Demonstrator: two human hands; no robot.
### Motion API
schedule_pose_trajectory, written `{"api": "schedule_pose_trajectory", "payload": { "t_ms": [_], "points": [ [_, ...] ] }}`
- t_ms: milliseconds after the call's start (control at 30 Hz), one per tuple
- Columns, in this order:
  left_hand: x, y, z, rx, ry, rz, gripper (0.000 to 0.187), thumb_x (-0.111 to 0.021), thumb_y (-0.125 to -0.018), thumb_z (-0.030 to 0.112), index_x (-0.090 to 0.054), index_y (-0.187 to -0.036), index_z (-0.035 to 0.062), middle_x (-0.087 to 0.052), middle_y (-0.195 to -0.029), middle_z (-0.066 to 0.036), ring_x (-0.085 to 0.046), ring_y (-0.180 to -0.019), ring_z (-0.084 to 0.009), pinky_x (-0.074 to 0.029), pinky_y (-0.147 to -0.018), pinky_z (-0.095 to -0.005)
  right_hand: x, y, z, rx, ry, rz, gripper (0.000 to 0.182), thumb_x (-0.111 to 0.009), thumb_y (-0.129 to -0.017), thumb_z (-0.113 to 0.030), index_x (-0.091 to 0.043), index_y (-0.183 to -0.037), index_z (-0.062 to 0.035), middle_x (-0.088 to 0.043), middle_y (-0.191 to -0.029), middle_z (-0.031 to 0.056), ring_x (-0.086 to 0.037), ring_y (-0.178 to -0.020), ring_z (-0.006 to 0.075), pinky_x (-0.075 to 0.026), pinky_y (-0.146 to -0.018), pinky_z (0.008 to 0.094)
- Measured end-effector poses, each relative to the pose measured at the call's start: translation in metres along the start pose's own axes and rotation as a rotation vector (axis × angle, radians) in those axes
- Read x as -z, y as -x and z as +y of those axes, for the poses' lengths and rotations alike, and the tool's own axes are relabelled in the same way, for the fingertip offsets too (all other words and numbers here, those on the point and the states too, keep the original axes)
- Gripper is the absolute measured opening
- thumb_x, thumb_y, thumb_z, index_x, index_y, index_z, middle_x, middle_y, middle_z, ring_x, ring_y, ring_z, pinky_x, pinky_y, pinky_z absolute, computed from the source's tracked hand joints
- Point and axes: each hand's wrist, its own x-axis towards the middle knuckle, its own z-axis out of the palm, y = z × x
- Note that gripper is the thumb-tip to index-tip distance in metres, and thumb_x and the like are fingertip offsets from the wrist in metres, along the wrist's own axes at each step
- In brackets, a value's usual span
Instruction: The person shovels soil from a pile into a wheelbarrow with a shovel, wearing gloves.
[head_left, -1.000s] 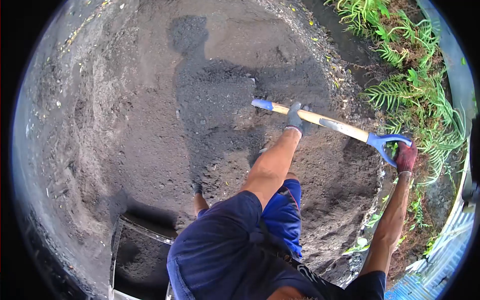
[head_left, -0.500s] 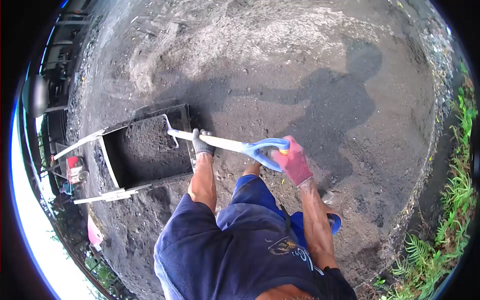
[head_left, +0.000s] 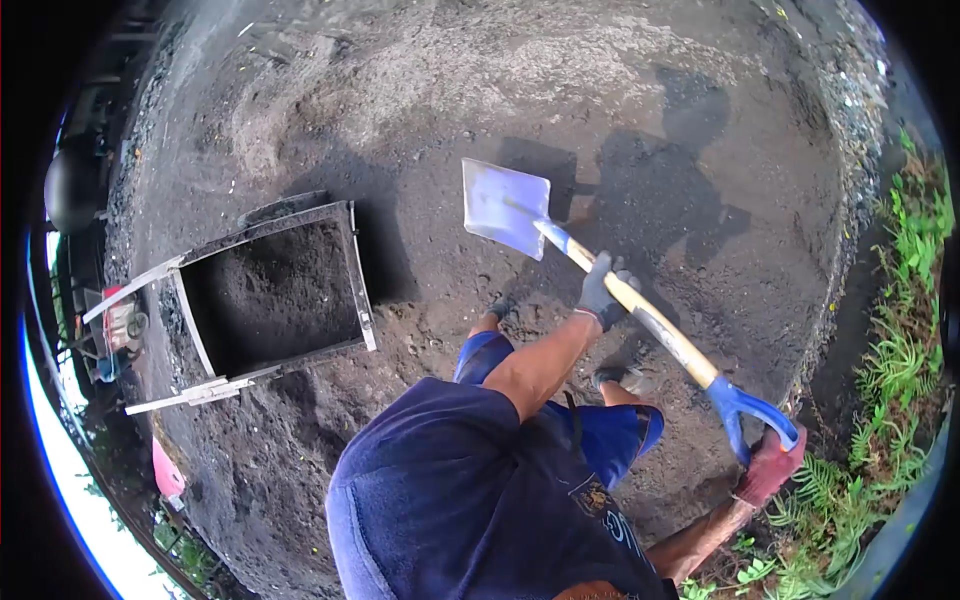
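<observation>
A shovel [head_left: 668,335] slants across the middle, its flat blade [head_left: 507,207] raised above the dark ground with no load on it. My left hand [head_left: 607,291], in a grey glove, is wrapped round the wooden shaft a little behind the blade. At the lower right my right hand [head_left: 773,466], in a red glove, grips the blue D-shaped handle. A box-shaped cart [head_left: 362,280] with dark sandy material [head_left: 290,285] inside stands to the left, apart from the blade.
Loose dark soil [head_left: 270,470] lies below the cart. Green ferns [head_left: 880,400] border the right side. A red and white machine [head_left: 124,320] and a pink object [head_left: 167,470] are at the far left. Two pale cart handles [head_left: 133,290] point left.
The shovel blade has moved out of the cart to the right and lost its place over the material. Both hands have shifted right with the shovel, my right hand also downward.
</observation>
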Motion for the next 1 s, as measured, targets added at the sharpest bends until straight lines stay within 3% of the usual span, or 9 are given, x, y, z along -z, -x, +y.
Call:
{"api": "schedule_pose_trajectory", "payload": {
  "t_ms": [67, 133, 200, 300, 400, 500, 667, 767, 1000],
  "points": [
    [0.007, 0.010, -0.137, 0.256, -0.203, -0.131, 0.021, -0.058, -0.088, 0.029, -0.051, -0.083, 0.0105, -0.049, -0.067, -0.004, -0.052, -0.064, -0.0216, -0.047, -0.065, -0.0371, 0.125, 0.032, 0.053, 0.149, 0.561, 0.199, 0.013, -0.060, -0.076, -0.010, -0.057, -0.085, -0.0005, -0.056, -0.078, 0.0069, -0.053, -0.072, 0.0170, -0.044, -0.061, 0.0304],
    [0.011, 0.043, -0.265, 0.574, -0.267, 0.034, 0.016, -0.058, -0.088, 0.029, -0.051, -0.086, 0.0151, -0.051, -0.069, -0.004, -0.053, -0.067, -0.0224, -0.047, -0.067, -0.0384, 0.248, 0.087, 0.075, 0.343, 1.214, 0.285, 0.016, -0.058, -0.079, -0.005, -0.062, -0.095, -0.0030, -0.060, -0.095, 0.0140, -0.060, -0.081, 0.0281, -0.048, -0.071, 0.0337],
    [0.013, 0.095, -0.370, 0.820, -0.240, -0.001, 0.025, -0.064, -0.084, 0.034, -0.051, -0.087, 0.0127, -0.051, -0.071, -0.003, -0.053, -0.069, -0.0213, -0.047, -0.068, -0.0386, 0.388, 0.163, 0.101, 0.072, 1.551, 0.211, 0.034, -0.068, -0.075, -0.006, -0.060, -0.108, -0.0056, -0.059, -0.107, 0.0156, -0.060, -0.094, 0.0259, -0.050, -0.079, 0.0339],
    [0.035, 0.165, -0.492, 1.134, -0.152, 0.159, 0.031, -0.070, -0.080, 0.035, -0.051, -0.087, 0.0113, -0.050, -0.074, -0.005, -0.052, -0.071, -0.0210, -0.047, -0.069, -0.0391, 0.506, 0.227, 0.093, -0.565, 0.999, 0.527, 0.028, -0.067, -0.076, -0.007, -0.060, -0.102, -0.0051, -0.057, -0.096, 0.0110, -0.055, -0.083, 0.0216, -0.046, -0.071, 0.0317],
    [0.063, 0.188, -0.542, 1.135, -0.051, 0.227, 0.028, -0.070, -0.080, 0.030, -0.051, -0.091, 0.0126, -0.048, -0.077, -0.002, -0.051, -0.070, -0.0176, -0.046, -0.068, -0.0352, 0.510, 0.183, 0.105, -0.682, 0.733, 0.529, 0.022, -0.066, -0.076, -0.008, -0.060, -0.097, -0.0046, -0.054, -0.085, 0.0064, -0.051, -0.073, 0.0172, -0.042, -0.063, 0.0294],
    [0.119, 0.103, -0.501, 0.991, -0.105, 0.404, 0.022, -0.067, -0.083, 0.024, -0.051, -0.091, 0.0104, -0.048, -0.079, -0.002, -0.051, -0.071, -0.0179, -0.046, -0.069, -0.0365, 0.390, 0.085, 0.167, -0.631, 0.465, 0.384, 0.016, -0.065, -0.077, -0.009, -0.061, -0.091, -0.0041, -0.051, -0.074, 0.0018, -0.046, -0.062, 0.0129, -0.039, -0.056, 0.0271],
    [0.240, -0.144, -0.227, 0.483, -0.260, 0.412, 0.016, -0.061, -0.080, 0.013, -0.045, -0.077, 0.0099, -0.046, -0.065, -0.005, -0.050, -0.060, -0.0212, -0.048, -0.064, -0.0379, 0.076, -0.041, 0.302, -0.464, 0.255, 0.309, 0.012, -0.063, -0.077, -0.009, -0.060, -0.086, -0.0022, -0.054, -0.064, -0.0012, -0.045, -0.055, 0.0084, -0.039, -0.053, 0.0245],
    [0.233, -0.124, -0.192, 0.255, -0.355, 0.503, 0.012, -0.061, -0.080, 0.012, -0.048, -0.079, 0.0101, -0.048, -0.065, -0.003, -0.052, -0.060, -0.0199, -0.049, -0.061, -0.0341, 0.046, -0.029, 0.303, -0.480, 0.114, 0.245, 0.014, -0.063, -0.076, -0.009, -0.059, -0.087, -0.0021, -0.058, -0.070, 0.0007, -0.049, -0.062, 0.0096, -0.042, -0.059, 0.0254],
    [0.195, -0.032, -0.067, 0.124, -0.285, 0.384, 0.010, -0.057, -0.083, 0.010, -0.049, -0.076, 0.0098, -0.048, -0.065, -0.004, -0.051, -0.061, -0.0206, -0.049, -0.064, -0.0397, -0.017, 0.019, 0.279, -0.471, -0.200, 0.104, 0.013, -0.064, -0.074, -0.004, -0.057, -0.085, -0.0068, -0.050, -0.061, -0.0030, -0.045, -0.047, 0.0075, -0.035, -0.041, 0.0242]
  ]
}}
